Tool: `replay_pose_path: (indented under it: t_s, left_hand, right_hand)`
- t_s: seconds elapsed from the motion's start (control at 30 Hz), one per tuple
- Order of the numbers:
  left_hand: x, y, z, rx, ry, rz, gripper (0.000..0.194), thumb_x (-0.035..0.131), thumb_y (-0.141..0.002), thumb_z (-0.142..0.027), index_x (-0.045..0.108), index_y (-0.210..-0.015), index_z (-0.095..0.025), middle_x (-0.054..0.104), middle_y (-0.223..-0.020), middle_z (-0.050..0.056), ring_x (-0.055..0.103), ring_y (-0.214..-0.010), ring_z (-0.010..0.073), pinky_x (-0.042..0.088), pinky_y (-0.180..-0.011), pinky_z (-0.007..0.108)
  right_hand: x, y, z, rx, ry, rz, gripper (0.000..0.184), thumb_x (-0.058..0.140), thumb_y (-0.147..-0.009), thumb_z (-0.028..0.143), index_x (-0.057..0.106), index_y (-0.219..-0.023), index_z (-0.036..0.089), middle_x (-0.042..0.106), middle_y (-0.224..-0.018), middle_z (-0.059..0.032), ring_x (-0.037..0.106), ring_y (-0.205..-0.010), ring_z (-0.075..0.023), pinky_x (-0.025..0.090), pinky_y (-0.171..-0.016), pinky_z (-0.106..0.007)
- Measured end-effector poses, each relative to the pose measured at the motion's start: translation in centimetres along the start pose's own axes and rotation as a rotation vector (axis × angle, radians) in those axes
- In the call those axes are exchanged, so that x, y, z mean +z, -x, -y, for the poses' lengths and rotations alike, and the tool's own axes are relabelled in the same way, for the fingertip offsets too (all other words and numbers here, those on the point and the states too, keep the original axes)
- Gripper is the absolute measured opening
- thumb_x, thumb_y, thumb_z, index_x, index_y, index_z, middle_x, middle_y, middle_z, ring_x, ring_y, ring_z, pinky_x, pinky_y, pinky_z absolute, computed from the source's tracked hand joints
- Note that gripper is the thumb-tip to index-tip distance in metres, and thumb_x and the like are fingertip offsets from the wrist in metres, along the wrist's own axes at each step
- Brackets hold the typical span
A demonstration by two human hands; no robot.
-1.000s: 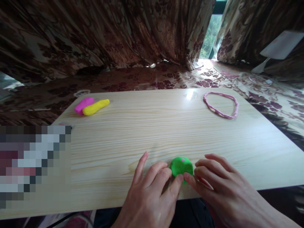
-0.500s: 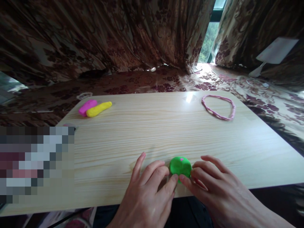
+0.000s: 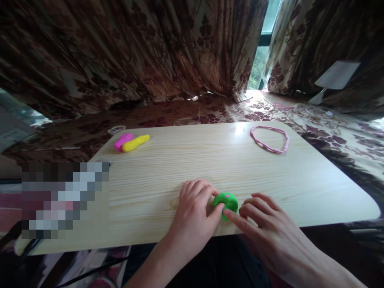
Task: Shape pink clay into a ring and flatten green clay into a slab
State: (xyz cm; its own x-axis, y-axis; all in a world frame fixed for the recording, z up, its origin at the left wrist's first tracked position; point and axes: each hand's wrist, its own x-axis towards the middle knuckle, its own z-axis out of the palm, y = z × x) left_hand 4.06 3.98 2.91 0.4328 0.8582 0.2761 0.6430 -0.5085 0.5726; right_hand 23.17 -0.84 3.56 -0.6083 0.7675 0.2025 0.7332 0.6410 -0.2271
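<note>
A thick rounded lump of bright green modelling clay [image 3: 233,203], with a small pink spot near its far edge, sits near the front edge of the table. Around its left side my left hand [image 3: 193,210] is closed, thumb on the top surface and fingertips at the far left edge. My right hand [image 3: 265,218] presses its thumb into a hollow in the clay's near middle. The other fingers of that hand are loosely bent and stand a little to the right of the lump. Fingers hide parts of its near and left edges.
On the light wooden table [image 3: 186,156], a yellow clay roll [image 3: 136,143] lies against a pink clay piece [image 3: 123,141] at far left. A twisted pink loop [image 3: 270,140] lies far right. A blurred-out object [image 3: 64,200] covers the left side. Beyond stands a white lamp [image 3: 337,75].
My left hand has turned and closed more around the clay's left side. My right fingers have come away from the right edge, the thumb staying on it. The view has shifted slightly.
</note>
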Motion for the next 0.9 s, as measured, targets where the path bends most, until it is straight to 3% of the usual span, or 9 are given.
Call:
replay_pose_path:
  t_s: [0.37, 0.63, 0.9]
  left_hand:
    - [0.6, 0.5, 0.2, 0.0, 0.032, -0.101, 0.012, 0.056, -0.08, -0.012, 0.062, -0.086, -0.02, 0.059, -0.091, 0.003, 0.053, -0.094, 0.0198, 0.042, -0.088, 0.04]
    - [0.7, 0.9, 0.3, 0.016, 0.048, -0.161, 0.013, 0.055, -0.078, -0.008, 0.06, -0.084, -0.019, 0.06, -0.091, 0.004, 0.054, -0.094, 0.02, 0.045, -0.085, 0.039]
    - [0.9, 1.5, 0.3, 0.002, 0.025, -0.18, 0.019, 0.055, -0.082, -0.014, 0.06, -0.099, -0.02, 0.057, -0.102, 0.005, 0.051, -0.102, 0.0209, 0.041, -0.093, 0.041]
  right_hand:
    - [0.1, -0.3, 0.2, 0.024, 0.151, -0.032, 0.042, 0.053, -0.083, 0.012, 0.052, -0.125, 0.02, 0.057, -0.088, -0.0069, 0.046, -0.085, -0.021, 0.036, -0.081, -0.037]
    - [-0.2, 0.2, 0.3, 0.047, 0.009, -0.051, 0.051, 0.049, -0.083, 0.007, 0.045, -0.132, 0.021, 0.056, -0.092, -0.0062, 0.047, -0.085, -0.0195, 0.037, -0.079, -0.035]
    - [0.7, 0.4, 0.1, 0.085, 0.071, -0.004, 0.05, 0.056, -0.083, 0.015, 0.046, -0.132, 0.025, 0.056, -0.093, -0.0069, 0.045, -0.089, -0.0233, 0.033, -0.086, -0.042]
